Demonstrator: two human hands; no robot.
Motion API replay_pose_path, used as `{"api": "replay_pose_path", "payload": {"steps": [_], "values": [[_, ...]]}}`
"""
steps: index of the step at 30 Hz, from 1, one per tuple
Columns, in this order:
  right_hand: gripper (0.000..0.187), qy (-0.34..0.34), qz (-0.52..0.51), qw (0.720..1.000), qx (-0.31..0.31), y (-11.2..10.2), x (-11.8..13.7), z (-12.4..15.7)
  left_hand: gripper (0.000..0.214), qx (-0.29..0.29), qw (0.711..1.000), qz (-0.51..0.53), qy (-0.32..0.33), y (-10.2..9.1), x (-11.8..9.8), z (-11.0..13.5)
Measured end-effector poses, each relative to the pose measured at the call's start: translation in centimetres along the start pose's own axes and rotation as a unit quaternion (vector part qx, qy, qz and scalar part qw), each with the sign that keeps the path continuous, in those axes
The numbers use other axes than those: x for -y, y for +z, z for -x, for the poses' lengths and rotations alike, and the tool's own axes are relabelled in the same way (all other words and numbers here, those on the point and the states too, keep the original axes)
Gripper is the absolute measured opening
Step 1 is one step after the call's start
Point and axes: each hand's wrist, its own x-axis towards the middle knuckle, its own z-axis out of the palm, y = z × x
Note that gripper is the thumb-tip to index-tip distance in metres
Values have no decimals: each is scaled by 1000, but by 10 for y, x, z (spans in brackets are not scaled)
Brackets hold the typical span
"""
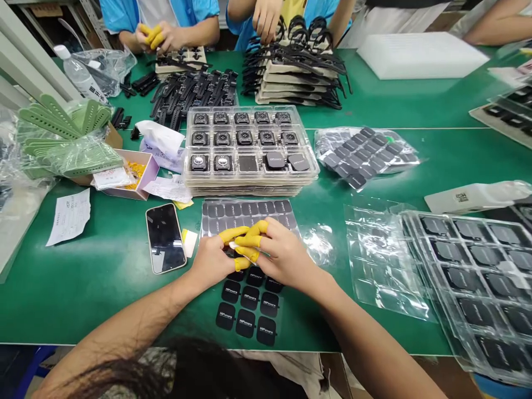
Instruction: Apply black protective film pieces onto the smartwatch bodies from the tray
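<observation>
Both hands sit close together over a clear sheet of black rounded-square pads [249,216], each printed with a white logo, on the green bench [91,288]. Yellow finger cots [248,239] cover the fingertips; the left hand [211,260] and right hand [279,254], fingers curled, seem to pinch a small white scrap [233,244], partly hidden.

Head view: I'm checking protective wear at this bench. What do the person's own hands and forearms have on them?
The left hand and right hand wear yellow finger cots on their fingers, leaving the backs of the hands bare. The left forearm and right forearm are bare too, with no sleeve or watch showing.
</observation>
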Motion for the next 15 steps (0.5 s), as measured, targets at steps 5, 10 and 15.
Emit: {"api": "replay_pose_path", "payload": {"steps": [5, 10, 15], "values": [[23, 4, -5, 1000, -20, -6, -8, 6, 60, 0, 1000, -1, -10, 2, 1, 0], [19, -18, -100, 995, 10, -17, -16, 3, 58, 4, 1000, 6, -14, 4, 3, 1], [24, 4, -53, 998, -31, -14, -18, 1, 57, 8, 1000, -3, -9, 3, 1, 1]]}}
